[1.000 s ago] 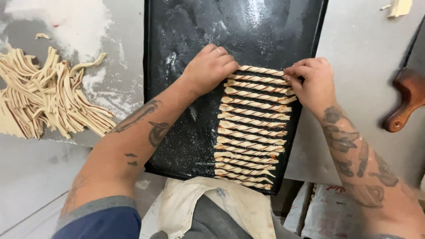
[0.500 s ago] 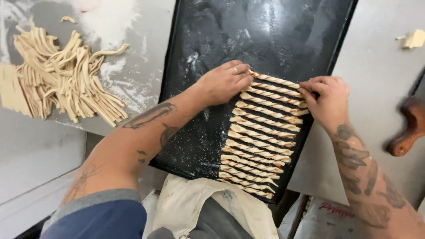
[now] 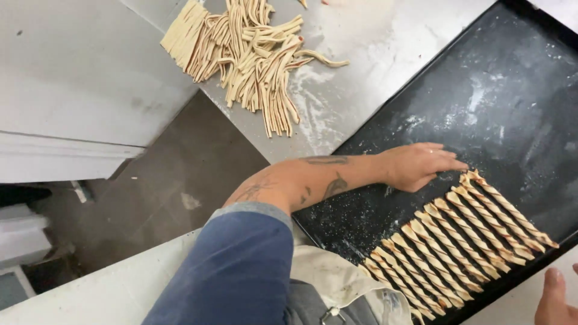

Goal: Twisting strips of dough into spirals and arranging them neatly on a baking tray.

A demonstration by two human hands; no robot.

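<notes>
Right now your left hand (image 3: 421, 165) lies flat, fingers together and holding nothing, on the floured black metal baking tray (image 3: 512, 90), touching the last of the twisted dough sticks (image 3: 463, 241). Lean harder and you could squash that twist. Your right hand (image 3: 554, 298) is barely visible; I can't tell its grip. Loose cut dough strips (image 3: 253, 54) lie on the grey floured bench (image 3: 361, 90).

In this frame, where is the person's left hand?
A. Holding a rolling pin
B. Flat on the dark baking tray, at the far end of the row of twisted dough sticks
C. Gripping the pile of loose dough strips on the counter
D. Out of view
B: the left hand lies flat on the dark baking tray, fingertips by the endmost of the twisted dough sticks; the loose dough strips lie untouched on the counter.
</notes>
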